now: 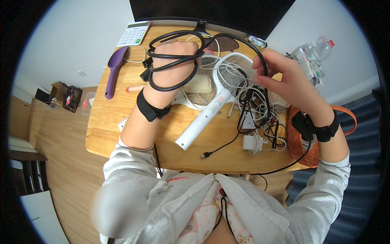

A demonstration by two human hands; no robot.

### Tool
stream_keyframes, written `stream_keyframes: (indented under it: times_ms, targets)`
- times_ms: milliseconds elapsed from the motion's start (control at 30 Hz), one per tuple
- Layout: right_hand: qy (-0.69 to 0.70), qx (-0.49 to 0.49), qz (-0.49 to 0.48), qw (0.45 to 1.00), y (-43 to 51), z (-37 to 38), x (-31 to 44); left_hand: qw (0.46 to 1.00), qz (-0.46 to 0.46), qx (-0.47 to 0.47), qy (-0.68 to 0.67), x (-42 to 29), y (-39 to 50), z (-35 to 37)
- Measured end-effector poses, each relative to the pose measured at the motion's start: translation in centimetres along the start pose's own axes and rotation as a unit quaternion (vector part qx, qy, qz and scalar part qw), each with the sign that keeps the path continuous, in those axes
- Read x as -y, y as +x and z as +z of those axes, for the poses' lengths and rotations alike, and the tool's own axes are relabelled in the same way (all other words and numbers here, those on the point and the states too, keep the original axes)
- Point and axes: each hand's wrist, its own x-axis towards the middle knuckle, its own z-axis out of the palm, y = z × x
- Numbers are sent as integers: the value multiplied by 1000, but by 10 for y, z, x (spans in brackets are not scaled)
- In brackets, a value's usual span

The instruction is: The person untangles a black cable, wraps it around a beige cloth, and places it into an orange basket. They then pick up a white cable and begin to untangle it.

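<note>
A thick black cable (178, 56) is looped several times around my left hand (175, 59), which is closed in a fist near the monitor's foot. From there the cable arches right to my right hand (274, 71), whose thumb and fingers are bent around it; its lower run drops into a tangle of white and black cables (253, 100). Between my hands, white electric swatters (202, 119) with mesh heads lie on the wooden table (122, 128). A cream-coloured block (198, 84) rests on one mesh. A white charger (251, 143) with wound cable lies near the tangle.
A monitor (213, 10) stands at the back. A calculator (134, 33) and a purple scoop (112, 71) lie at the left. An orange woven basket (297, 146) is beside the table's right edge, with plastic bottles (321, 50) beyond. A USB plug (205, 155) lies near the front edge.
</note>
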Motion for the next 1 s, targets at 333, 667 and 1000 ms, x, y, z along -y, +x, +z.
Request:
stream_keyframes:
  times_ms: [333, 667, 1000]
  targets:
    - [125, -53, 44, 990, -12, 8, 10, 1000, 0, -9, 0, 5, -1, 5]
    - [216, 2, -92, 972, 16, -13, 9, 987, 18, 136, -79, -9, -8, 8]
    - [-72, -75, -146, 984, 55, -11, 55, 945, 140, 191, -225, -18, -4, 6]
